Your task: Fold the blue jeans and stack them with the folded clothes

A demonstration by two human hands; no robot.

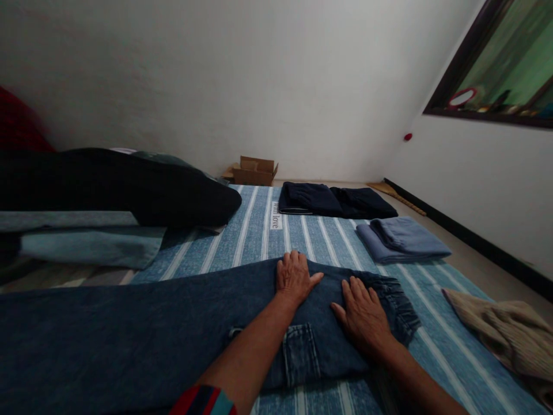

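A pair of dark blue jeans (194, 311), doubled lengthwise, lies across the striped bedspread (254, 230). Its gathered elastic waistband (400, 305) points right, and a back pocket (301, 351) faces up. My left hand (296, 276) rests on the jeans near their far edge, fingers stretched and thumb out. Closer to the waistband, my right hand (363, 311) presses flat on the denim with its fingers extended. Neither hand grips the cloth.
Folded dark trousers (332, 199) lie at the far edge, with a folded blue-grey garment (401, 237) to their right. A beige knitted item (510, 331) is at the right edge. Black clothing (129, 184) is heaped at left. A cardboard box (254, 171) stands by the wall.
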